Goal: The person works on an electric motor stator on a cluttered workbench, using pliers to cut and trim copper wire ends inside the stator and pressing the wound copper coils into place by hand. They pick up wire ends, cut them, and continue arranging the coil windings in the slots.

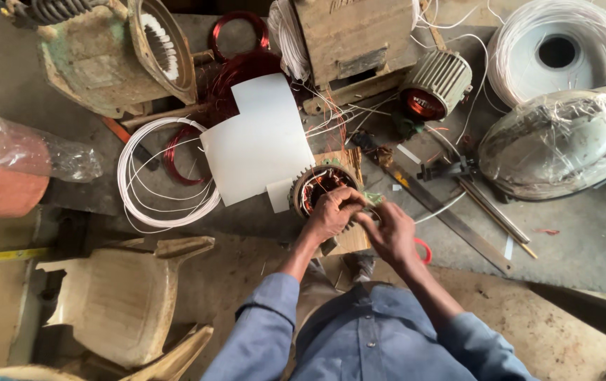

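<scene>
A round toothed motor stator (317, 185) with reddish copper windings inside sits on a small wooden block (349, 241) at the near edge of the workbench. My left hand (331, 214) rests on the stator's near rim, fingers curled over it. My right hand (389, 231) is just to its right, fingertips pinching something small and greenish at the rim; I cannot tell exactly what it is. Both forearms wear blue sleeves.
White insulation sheets (257, 141) lie beside the stator. Also here: a white wire coil (165, 176), red copper coils (239, 67), a metal ruler (451, 219), a ribbed small motor (435, 83), a plastic-wrapped fan housing (556, 141), a white wire spool (556, 49), a cream plastic chair (123, 303).
</scene>
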Demonstrator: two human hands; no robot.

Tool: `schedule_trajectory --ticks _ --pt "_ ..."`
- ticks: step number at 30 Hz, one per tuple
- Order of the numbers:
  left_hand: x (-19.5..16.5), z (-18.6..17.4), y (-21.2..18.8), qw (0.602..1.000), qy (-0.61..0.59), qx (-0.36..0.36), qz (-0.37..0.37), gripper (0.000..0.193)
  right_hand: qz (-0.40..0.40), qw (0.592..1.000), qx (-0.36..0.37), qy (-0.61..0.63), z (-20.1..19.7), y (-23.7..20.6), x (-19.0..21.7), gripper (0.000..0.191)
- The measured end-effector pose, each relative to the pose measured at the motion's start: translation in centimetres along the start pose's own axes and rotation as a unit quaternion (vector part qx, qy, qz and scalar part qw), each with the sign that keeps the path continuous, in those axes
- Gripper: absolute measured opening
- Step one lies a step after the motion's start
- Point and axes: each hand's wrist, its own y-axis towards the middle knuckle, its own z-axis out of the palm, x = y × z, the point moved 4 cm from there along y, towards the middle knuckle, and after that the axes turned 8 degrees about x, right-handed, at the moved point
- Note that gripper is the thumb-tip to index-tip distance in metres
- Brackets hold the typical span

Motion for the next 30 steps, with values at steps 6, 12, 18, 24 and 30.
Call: schedule_trajectory --ticks 6,12,18,24,30 --pt "0.7 0.4 0.1 0.998 -0.039 0.034 -0.043 0.007 -0.049 0.997 0.045 0.025 -4.2 0.2 -0.5 0.025" --pt "1.2 0.5 0.3 0.996 -0.043 0.033 -0.064 0.010 -0.351 0.926 0.099 -0.099 -6.7 4.2 2.7 0.041" --pt "1.7 0.6 0.2 0.998 -0.050 0.035 -0.025 0.012 -0.526 0.788 0.190 -0.258 -10.5 6.5 5.0 0.029" --pt "2.1 0.6 0.5 0.997 -0.060 0.032 -0.035 0.012 -0.553 0.797 0.105 -0.219 -8.5 7.0 7.8 0.031" --pt "1.4 0.5 0.1 0.996 -0.066 0.039 -0.043 0.011 -0.516 0.790 0.231 -0.237 -10.1 5.6 3.3 0.025"
